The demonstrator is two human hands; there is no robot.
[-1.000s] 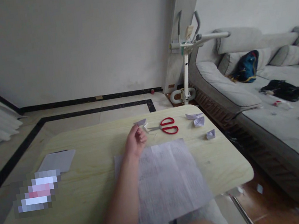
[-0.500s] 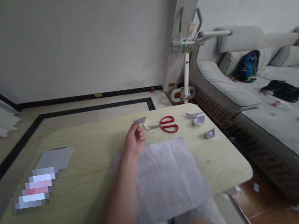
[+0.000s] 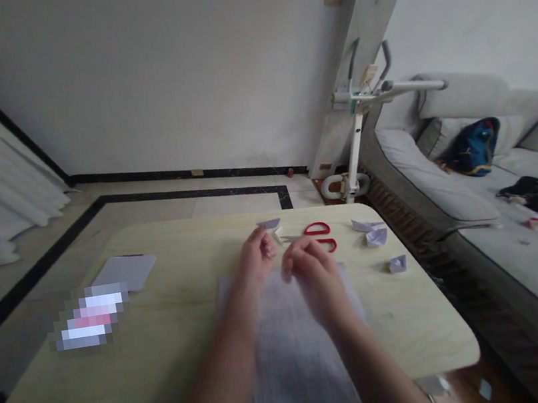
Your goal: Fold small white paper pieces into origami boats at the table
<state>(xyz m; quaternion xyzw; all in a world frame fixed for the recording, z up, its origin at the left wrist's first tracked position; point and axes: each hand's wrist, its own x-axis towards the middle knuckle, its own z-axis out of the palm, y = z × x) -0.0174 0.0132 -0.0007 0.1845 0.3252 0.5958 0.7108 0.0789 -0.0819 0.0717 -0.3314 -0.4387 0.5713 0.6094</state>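
Left hand (image 3: 258,253) and right hand (image 3: 312,270) curled near the sheet (image 3: 295,359), contents unclear. Scissors (image 3: 316,233) sat at one o'clock, likely for reach.

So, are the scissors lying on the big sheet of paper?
No, the scissors lie on the table, beyond the far edge of the sheet.

Near, above and behind the left hand (image 3: 259,251) and right hand (image 3: 317,276), the head camera faced down and forward, toward the wall (image 3: 170,81) beyond.
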